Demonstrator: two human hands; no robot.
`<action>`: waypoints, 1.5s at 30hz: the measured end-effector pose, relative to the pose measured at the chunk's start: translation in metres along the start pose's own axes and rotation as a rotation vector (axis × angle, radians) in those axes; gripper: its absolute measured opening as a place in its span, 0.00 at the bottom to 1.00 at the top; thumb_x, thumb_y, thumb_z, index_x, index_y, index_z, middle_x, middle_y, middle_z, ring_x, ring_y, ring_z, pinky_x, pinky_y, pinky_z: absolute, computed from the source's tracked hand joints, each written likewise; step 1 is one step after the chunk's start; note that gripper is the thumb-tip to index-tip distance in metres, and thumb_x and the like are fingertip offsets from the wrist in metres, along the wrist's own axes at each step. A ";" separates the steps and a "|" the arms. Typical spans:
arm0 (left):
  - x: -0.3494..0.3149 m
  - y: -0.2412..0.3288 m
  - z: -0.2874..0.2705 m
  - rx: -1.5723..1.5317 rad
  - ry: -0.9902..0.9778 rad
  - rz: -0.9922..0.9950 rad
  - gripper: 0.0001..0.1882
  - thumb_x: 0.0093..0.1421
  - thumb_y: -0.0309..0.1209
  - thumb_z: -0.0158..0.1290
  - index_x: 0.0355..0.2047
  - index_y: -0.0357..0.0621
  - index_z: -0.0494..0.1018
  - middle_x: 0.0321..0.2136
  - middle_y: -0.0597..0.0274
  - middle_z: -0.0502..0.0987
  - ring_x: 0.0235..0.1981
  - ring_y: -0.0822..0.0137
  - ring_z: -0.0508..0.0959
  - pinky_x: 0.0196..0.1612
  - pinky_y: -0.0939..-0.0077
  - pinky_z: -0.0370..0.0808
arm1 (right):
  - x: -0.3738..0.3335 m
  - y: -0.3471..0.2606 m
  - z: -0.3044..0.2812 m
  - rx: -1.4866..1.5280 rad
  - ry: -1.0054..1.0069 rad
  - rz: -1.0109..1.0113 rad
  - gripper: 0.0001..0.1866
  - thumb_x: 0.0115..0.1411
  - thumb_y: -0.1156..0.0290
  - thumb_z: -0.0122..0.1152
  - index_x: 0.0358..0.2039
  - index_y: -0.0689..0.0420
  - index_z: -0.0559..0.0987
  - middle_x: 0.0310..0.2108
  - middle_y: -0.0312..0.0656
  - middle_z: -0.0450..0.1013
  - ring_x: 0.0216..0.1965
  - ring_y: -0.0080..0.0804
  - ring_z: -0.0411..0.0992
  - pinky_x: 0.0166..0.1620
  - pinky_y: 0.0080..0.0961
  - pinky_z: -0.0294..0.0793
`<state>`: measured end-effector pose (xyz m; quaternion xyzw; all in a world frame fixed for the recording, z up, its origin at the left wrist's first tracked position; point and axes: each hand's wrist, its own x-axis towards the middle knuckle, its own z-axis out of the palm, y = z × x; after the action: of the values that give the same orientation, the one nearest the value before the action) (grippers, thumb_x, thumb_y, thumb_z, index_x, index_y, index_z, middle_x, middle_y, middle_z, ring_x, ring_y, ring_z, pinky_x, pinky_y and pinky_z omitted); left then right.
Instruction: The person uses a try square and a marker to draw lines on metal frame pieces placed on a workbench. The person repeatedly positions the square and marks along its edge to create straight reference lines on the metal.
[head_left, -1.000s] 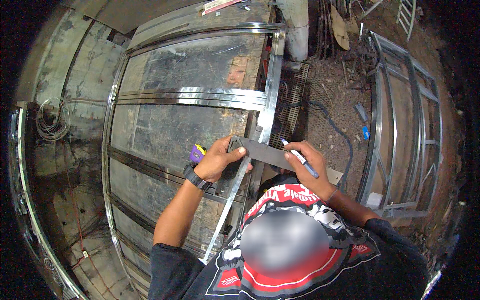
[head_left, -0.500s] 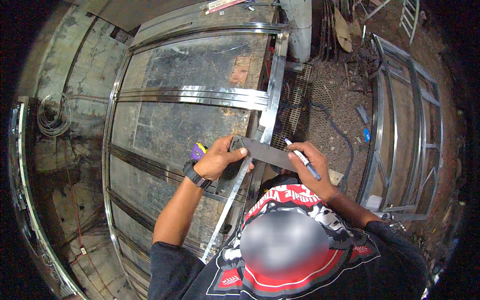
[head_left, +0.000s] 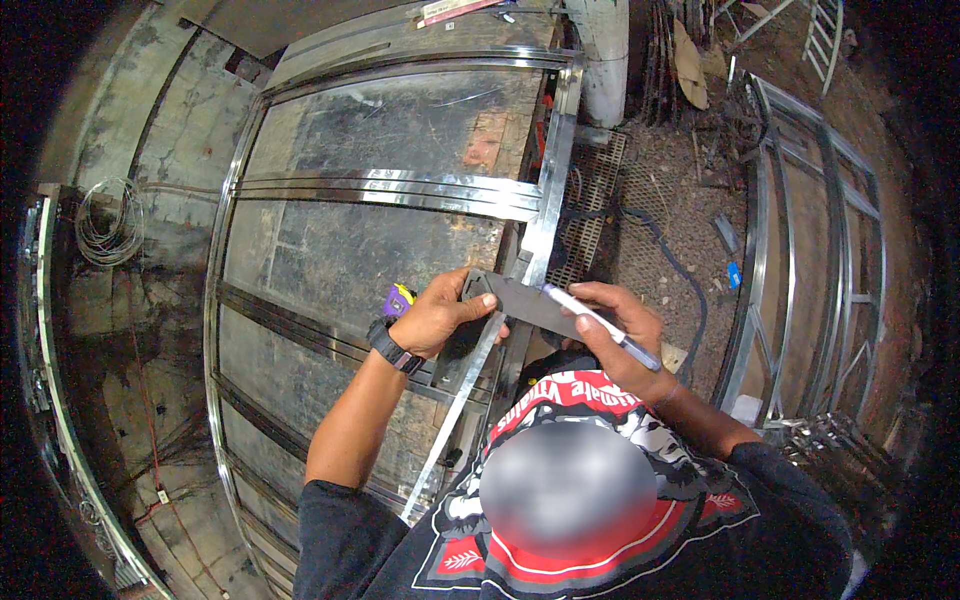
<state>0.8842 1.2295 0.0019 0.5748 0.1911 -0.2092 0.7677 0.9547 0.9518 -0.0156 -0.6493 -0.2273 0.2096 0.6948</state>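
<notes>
My left hand (head_left: 440, 315), with a black watch at its wrist, is closed on a flat dark grey metal bar (head_left: 535, 305), its thumb pressed on the top near one end. A long thin steel strip (head_left: 455, 415) runs from under that thumb down toward my body. In my right hand (head_left: 625, 335) is a white marker pen (head_left: 600, 325), held between thumb and fingers. The pen's upper end reaches over the bar's edge; I cannot tell if it touches. The right thumb is at the bar's right end. Just beside my left hand lies a purple and yellow tape measure (head_left: 397, 300).
A large shiny metal frame with crossbars (head_left: 390, 188) lies on a worn board surface (head_left: 370, 260). At the right, another metal frame (head_left: 785, 250) stands near a dark cable (head_left: 680, 265) and a perforated metal grating (head_left: 595, 200). Coiled wire (head_left: 110, 222) hangs on the left wall.
The marker pen has moved left, its upper end coming over the bar, and my right hand's fingers have shifted with it. My left hand and the bar stay nearly where they were.
</notes>
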 end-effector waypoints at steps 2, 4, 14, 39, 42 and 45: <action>0.001 -0.001 -0.001 0.011 -0.014 0.021 0.17 0.68 0.33 0.61 0.50 0.33 0.73 0.36 0.54 0.84 0.34 0.64 0.85 0.41 0.67 0.83 | 0.002 0.000 -0.002 0.059 -0.122 0.147 0.16 0.71 0.71 0.60 0.55 0.64 0.78 0.49 0.46 0.80 0.49 0.27 0.79 0.48 0.26 0.83; 0.000 0.003 0.003 0.015 0.006 0.015 0.16 0.68 0.32 0.61 0.50 0.34 0.74 0.36 0.55 0.84 0.34 0.63 0.85 0.41 0.67 0.83 | 0.004 0.005 -0.003 0.016 -0.121 0.111 0.16 0.70 0.70 0.61 0.55 0.64 0.78 0.48 0.45 0.80 0.48 0.27 0.79 0.48 0.26 0.83; -0.001 0.001 0.003 -0.019 0.028 -0.004 0.14 0.68 0.29 0.61 0.49 0.35 0.74 0.36 0.56 0.83 0.34 0.64 0.85 0.41 0.66 0.84 | 0.020 -0.005 0.003 -0.036 -0.093 0.094 0.15 0.66 0.71 0.66 0.50 0.63 0.83 0.43 0.47 0.83 0.45 0.30 0.82 0.50 0.28 0.79; -0.003 0.000 -0.019 -0.045 -0.087 -0.090 0.21 0.60 0.24 0.64 0.54 0.35 0.77 0.45 0.57 0.85 0.45 0.66 0.84 0.56 0.69 0.78 | 0.005 0.024 0.004 -0.338 0.002 -0.096 0.08 0.64 0.74 0.66 0.42 0.62 0.84 0.39 0.48 0.79 0.42 0.41 0.79 0.48 0.34 0.76; -0.003 -0.006 -0.027 -0.080 -0.121 -0.068 0.21 0.60 0.21 0.61 0.54 0.34 0.77 0.46 0.53 0.85 0.45 0.66 0.85 0.57 0.70 0.78 | 0.001 0.027 0.008 -0.324 0.001 -0.077 0.08 0.64 0.74 0.66 0.42 0.62 0.84 0.38 0.48 0.79 0.42 0.41 0.79 0.48 0.34 0.76; -0.002 -0.011 -0.032 -0.107 -0.169 -0.052 0.23 0.60 0.22 0.61 0.56 0.33 0.76 0.47 0.52 0.85 0.46 0.65 0.85 0.59 0.70 0.77 | 0.000 0.029 0.009 -0.317 -0.019 -0.094 0.08 0.63 0.75 0.66 0.42 0.62 0.84 0.38 0.47 0.79 0.42 0.40 0.79 0.47 0.33 0.76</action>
<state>0.8747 1.2581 -0.0146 0.5082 0.1514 -0.2660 0.8050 0.9493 0.9609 -0.0441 -0.7375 -0.2943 0.1442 0.5904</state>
